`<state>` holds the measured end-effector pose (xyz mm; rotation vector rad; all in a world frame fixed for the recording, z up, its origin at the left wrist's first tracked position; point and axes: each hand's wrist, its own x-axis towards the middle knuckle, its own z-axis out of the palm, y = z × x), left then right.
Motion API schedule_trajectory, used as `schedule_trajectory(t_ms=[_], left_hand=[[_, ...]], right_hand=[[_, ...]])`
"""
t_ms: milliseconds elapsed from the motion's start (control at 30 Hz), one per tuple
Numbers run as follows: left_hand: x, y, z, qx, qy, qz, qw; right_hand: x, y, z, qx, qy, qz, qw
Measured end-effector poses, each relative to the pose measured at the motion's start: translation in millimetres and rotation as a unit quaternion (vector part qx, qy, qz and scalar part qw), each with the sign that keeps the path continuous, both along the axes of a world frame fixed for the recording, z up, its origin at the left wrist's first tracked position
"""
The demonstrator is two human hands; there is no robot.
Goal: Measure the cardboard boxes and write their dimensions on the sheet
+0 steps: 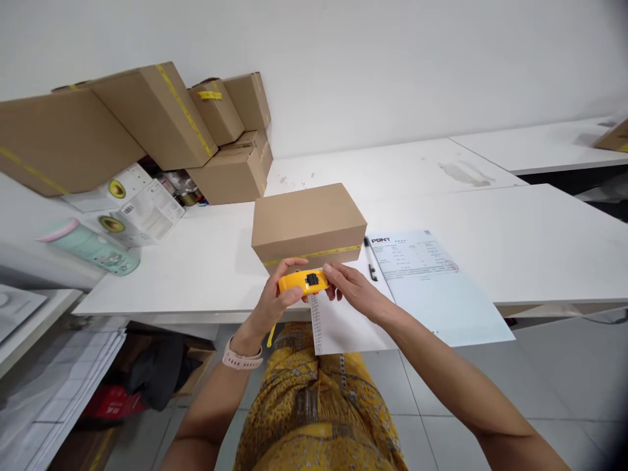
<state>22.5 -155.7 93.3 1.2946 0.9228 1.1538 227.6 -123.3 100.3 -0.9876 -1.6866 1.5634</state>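
Note:
A yellow tape measure with a black lock button is held up above the front edge of the table. My left hand is closed around its body, and its yellow wrist strap dangles below. At the right end of the case, my right hand grips it between thumb and fingers; the curled fingertips are partly hidden. Just beyond both hands lies a closed cardboard box with yellow tape along its side. Under my right hand is a spiral notebook with a blank page, overhanging the table edge.
Right of the notebook lie a black pen and a printed sheet. Several cardboard boxes are stacked at the back left of the white table, beside white avocado-print cartons and a mint green tumbler.

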Motion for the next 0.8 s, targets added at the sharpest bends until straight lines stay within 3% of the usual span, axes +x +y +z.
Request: schedule_trajectory(t_ms=[167, 267, 367, 467, 533, 667, 800], left_hand=[[-24.9, 9.8, 39.8, 0.025, 0.021, 0.042, 0.999], [-51.5, 28.0, 61.4, 0.064, 0.024, 0.116, 0.991], [-80.5, 53.3, 73.3, 0.06, 0.059, 0.16, 0.984], [-104.4, 78.4, 74.2, -0.001, 0.074, 0.177, 0.981], [-117.3, 92.1, 71.8, -0.036, 0.074, 0.179, 0.98], [-139.5, 112.2, 69.6, -0.076, 0.08, 0.157, 0.981], [-156.6, 126.4, 71.4, -0.105, 0.086, 0.149, 0.98]], right_hand=[[-10.1, 32.1, 36.4, -0.001, 0.055, -0.013, 0.998], [7.5, 80.6, 64.6, 0.074, 0.085, -0.065, 0.992], [30.0, 135.7, 75.9, 0.116, 0.056, -0.12, 0.984], [44.5, 174.2, 64.8, 0.09, 0.01, -0.168, 0.982], [48.4, 185.9, 51.5, 0.071, -0.006, -0.183, 0.981], [48.8, 188.2, 29.0, 0.055, -0.023, -0.193, 0.979], [45.3, 186.3, 19.6, 0.066, -0.064, -0.195, 0.976]])
